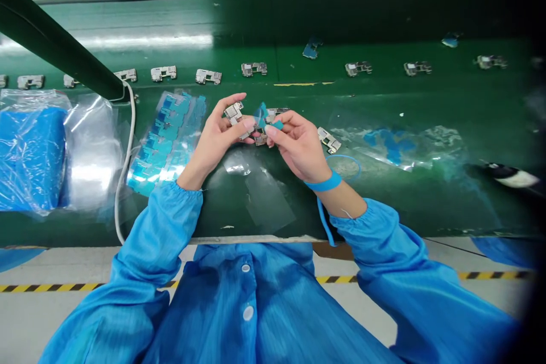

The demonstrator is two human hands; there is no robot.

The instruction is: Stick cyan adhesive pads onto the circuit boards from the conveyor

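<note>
My left hand is closed on a small silver circuit board, gripped between thumb and fingers. A cut piece of blue film is pinched between the thumb and fingers of my right hand, beside the board. Another circuit board shows behind the film, partly covered by my fingers; I cannot tell whether it is touched. To the right of my right hand lies a tilted circuit board. A sheet of blue film cutouts rests left of my left hand.
Several boards lie in a row across the green surface. Blue film scraps lie farther back. A green post and white cable stand left, near a plastic-wrapped blue pack. My blue wrist strap trails a cord.
</note>
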